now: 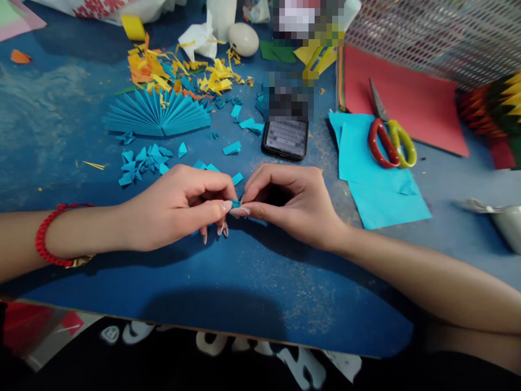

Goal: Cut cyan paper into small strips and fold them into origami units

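Note:
Between the fingertips of both hands is a small piece of blue paper point(235, 203), mostly hidden by the fingers. My left hand point(183, 209), with a red braided bracelet point(44, 233) at the wrist, pinches it from the left. From the right, my right hand point(291, 201) grips it between thumb and index finger. Just beyond my left hand lies a pile of small folded blue paper pieces point(142, 162). Flat blue paper strips point(232, 147) are scattered past the fingertips. Behind the pile sits a pleated blue paper fan point(160, 115).
A phone point(285, 140) lies beyond my right hand. Scissors point(391, 142) with red and yellow handles rest on blue sheets point(386, 201) and a red sheet point(407, 103). Yellow and orange scraps point(215, 79), a pale egg-shaped object point(243, 39) and a perforated basket point(423, 38) stand farther back.

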`<state>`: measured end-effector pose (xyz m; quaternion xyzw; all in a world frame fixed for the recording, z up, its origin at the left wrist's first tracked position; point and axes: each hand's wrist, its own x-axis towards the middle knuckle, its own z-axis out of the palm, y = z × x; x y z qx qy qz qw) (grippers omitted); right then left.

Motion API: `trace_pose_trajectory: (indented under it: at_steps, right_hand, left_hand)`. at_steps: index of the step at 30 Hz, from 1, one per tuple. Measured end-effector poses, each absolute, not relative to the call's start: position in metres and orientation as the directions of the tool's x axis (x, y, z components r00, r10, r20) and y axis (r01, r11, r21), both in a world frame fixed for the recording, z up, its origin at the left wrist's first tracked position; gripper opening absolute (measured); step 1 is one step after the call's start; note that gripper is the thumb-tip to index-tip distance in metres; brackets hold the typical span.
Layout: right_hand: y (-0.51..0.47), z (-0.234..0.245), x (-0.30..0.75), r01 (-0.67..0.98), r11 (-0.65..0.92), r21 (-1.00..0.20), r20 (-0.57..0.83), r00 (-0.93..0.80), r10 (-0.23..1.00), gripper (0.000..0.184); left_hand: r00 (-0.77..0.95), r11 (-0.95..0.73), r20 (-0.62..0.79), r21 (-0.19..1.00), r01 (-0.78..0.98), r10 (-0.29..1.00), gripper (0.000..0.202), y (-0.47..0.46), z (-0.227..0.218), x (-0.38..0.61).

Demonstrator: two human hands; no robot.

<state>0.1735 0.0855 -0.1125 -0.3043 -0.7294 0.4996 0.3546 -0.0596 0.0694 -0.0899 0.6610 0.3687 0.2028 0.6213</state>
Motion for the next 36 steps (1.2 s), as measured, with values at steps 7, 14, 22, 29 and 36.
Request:
trace_pose_trajectory:
  at_steps: [7, 14, 22, 29, 36]
  right_hand:
    - [0.085, -0.112, 0.173, 0.098, 0.289, -0.952, 0.187, -0.563, 0.805, 0.039]
    - [0.085, -0.112, 0.172, 0.091, 0.267, -0.959, 0.170, -0.567, 0.806, 0.039]
    - [0.086, -0.112, 0.173, 0.047, 0.238, -0.970, 0.167, -0.582, 0.795, 0.036]
    - [0.086, -0.114, 0.173, 0.043, 0.203, -0.978, 0.139, -0.594, 0.792, 0.037]
    - [0.092, -0.110, 0.179, 0.031, 0.399, -0.916, 0.302, -0.601, 0.740, 0.034]
  left_hand:
    - [0.576, 0.002, -0.144, 0.971, 0.239, 0.805, 0.017, 0.060, -0.088, -0.055]
    - [0.597, -0.131, -0.068, 0.950, 0.284, 0.799, 0.015, 0.062, -0.090, -0.057]
    - [0.626, -0.150, -0.059, 0.949, 0.276, 0.778, 0.022, 0.065, -0.094, -0.058]
    - [0.655, -0.197, -0.009, 0.951, 0.240, 0.756, 0.028, 0.068, -0.099, -0.059]
    - [0.651, -0.276, 0.071, 0.936, 0.218, 0.756, 0.032, 0.067, -0.097, -0.060]
